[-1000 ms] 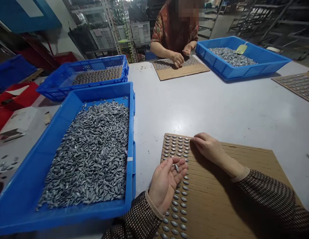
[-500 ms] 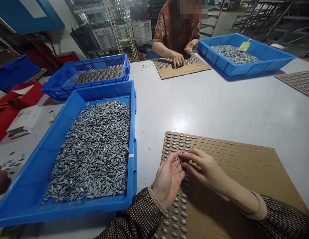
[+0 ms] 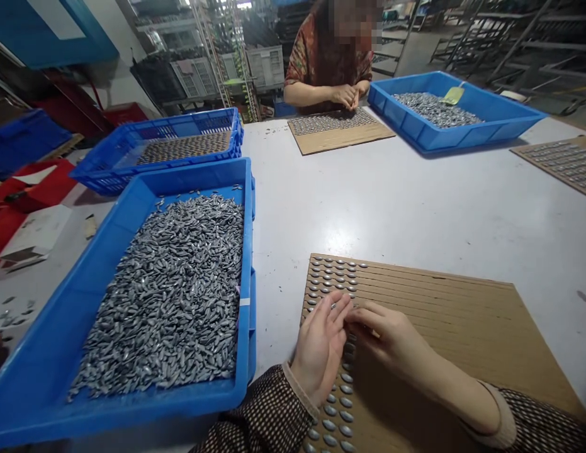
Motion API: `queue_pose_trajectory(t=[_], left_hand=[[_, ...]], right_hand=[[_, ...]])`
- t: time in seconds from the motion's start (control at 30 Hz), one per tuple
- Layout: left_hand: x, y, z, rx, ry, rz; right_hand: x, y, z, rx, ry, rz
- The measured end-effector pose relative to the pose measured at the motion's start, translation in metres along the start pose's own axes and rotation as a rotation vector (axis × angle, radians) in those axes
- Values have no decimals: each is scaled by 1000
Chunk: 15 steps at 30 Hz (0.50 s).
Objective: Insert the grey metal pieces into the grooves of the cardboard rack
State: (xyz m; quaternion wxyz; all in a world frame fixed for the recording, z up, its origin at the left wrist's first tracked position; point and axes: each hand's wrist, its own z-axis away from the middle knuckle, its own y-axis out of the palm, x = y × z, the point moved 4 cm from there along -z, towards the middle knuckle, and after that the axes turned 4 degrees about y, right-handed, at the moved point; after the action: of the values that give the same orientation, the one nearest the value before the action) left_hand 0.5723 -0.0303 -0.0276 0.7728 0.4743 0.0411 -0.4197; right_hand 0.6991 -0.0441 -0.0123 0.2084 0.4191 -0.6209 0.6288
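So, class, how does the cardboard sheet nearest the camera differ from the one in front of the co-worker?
The near sheet bears grey pieces mainly along its left side; the far sheet bears them across its back part, with a bare strip facing the camera.
The near sheet runs off the picture's bottom; the far sheet lies within it.
Both are brown and only partly filled.

I see the board point(image 3: 462, 340), brown cardboard with thin lines across, lying flat on the table point(image 3: 415, 207). Along its left side sit shiny grey pieces point(image 3: 346, 416), pointed at both ends, in columns; one lone piece point(image 3: 363, 265) lies beside them, near the far edge.
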Motion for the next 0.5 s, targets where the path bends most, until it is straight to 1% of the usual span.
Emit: queue_pose_trajectory(t=[0.07,0.1,0.13,0.2,0.27,0.37,0.5], left_hand=[[-1,1,-1,-5,5,19],[-2,1,-2,-10,13,25],[-3,0,-2,-16,24,26],[-5,0,-3,-28,45,10],[-7,1,-2,-29,52,-19],[-7,2,-1,-27,52,-44],[-6,2,0,-30,68,-77]], right_hand=[[-7,-6,-2,-16,-12,2],[-13,-11,-4,-45,-13,18],[-21,-17,-7,-88,-11,49],[-41,-29,-13,-231,-6,170],[-61,-36,-20,-325,-36,308],[-81,-34,-29,-346,-69,456],[-88,-31,-33,-338,-68,495]])
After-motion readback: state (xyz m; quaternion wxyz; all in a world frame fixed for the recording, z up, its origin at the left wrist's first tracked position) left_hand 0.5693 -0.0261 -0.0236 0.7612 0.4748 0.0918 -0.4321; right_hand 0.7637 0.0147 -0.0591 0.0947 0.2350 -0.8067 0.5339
